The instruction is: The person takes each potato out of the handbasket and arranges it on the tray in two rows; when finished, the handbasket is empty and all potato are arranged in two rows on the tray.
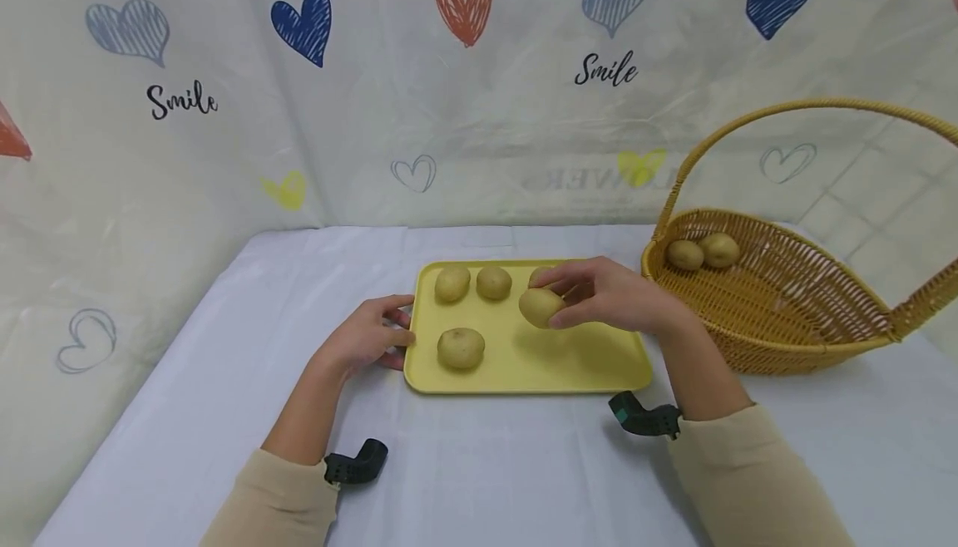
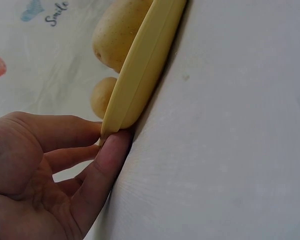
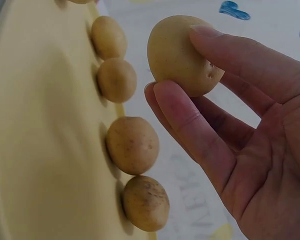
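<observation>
My right hand (image 1: 617,293) pinches a potato (image 1: 540,307) between thumb and fingertips, raised over the yellow tray (image 1: 524,376). In the right wrist view the held potato (image 3: 177,55) shows a small dimple near the fingers. At the tray's left edge my left hand (image 1: 365,336) grips the rim, thumb and fingertips at the edge in the left wrist view. Three potatoes show plainly on the tray's left part: one at the front (image 1: 461,349) and two along the back. Behind the right hand, another potato (image 1: 540,274) is partly hidden; the right wrist view shows several in a row.
A wicker basket (image 1: 778,352) with a tall arched handle stands right of the tray, with two potatoes (image 1: 703,252) at its back left. White cloth (image 1: 479,464) covers the table. A heart-patterned curtain (image 1: 359,106) hangs behind it.
</observation>
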The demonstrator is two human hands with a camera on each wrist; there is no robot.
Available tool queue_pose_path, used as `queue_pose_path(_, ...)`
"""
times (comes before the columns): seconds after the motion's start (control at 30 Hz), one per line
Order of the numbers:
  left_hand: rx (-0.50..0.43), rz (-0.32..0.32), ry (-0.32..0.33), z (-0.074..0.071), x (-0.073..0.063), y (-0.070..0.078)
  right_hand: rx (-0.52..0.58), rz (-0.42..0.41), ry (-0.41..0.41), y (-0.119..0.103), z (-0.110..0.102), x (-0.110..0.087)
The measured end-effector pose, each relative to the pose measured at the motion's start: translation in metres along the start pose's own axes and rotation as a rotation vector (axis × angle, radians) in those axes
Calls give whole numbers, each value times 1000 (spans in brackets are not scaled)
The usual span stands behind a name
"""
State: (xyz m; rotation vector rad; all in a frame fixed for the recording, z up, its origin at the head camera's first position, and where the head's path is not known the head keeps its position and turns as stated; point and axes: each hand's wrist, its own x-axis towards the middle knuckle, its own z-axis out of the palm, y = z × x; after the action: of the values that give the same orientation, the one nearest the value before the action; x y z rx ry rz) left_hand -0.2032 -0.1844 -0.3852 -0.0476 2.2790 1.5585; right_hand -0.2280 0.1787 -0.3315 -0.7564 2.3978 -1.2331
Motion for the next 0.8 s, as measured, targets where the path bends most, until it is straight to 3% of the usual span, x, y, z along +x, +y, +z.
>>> queue_pose_path(0.47, 6, 11, -6, -1, 2, 0, -8, -106, -76, 3, 23, 14)
queue_pose_path(0.8, 12, 7, -9, -1, 1, 1, -24, -25, -86, 2, 34, 17)
